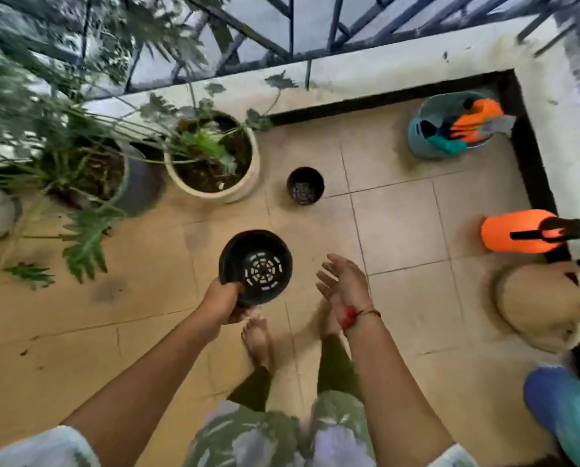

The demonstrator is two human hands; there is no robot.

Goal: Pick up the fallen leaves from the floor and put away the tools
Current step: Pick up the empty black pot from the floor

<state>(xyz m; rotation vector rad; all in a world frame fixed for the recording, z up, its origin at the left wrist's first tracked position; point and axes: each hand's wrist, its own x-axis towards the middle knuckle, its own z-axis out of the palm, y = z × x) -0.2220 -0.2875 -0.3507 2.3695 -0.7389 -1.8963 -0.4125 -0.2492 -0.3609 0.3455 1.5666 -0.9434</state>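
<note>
A tan tiled balcony floor (400, 230) is edged by a pale ledge and a dark railing (292, 28). Above the tiles, the left hand (223, 303) grips a black pot (258, 264) by its near rim, fingers curled round the edge, tilted so its slotted bottom shows. Just beside it the right hand (344, 279) holds nothing, its fingers spread and relaxed. The tools (477, 121), with orange and teal handles, stand in a teal bucket (420, 136) in the far right corner, well apart from both hands. A smaller black pot (304, 185) stands on the floor ahead, near a cream planter (248, 183) holding a leafy plant. A green leaf (29, 273) sits low at the left; whether it lies on the tiles I cannot tell. An orange sprayer (514, 230) stands at the right edge.
</note>
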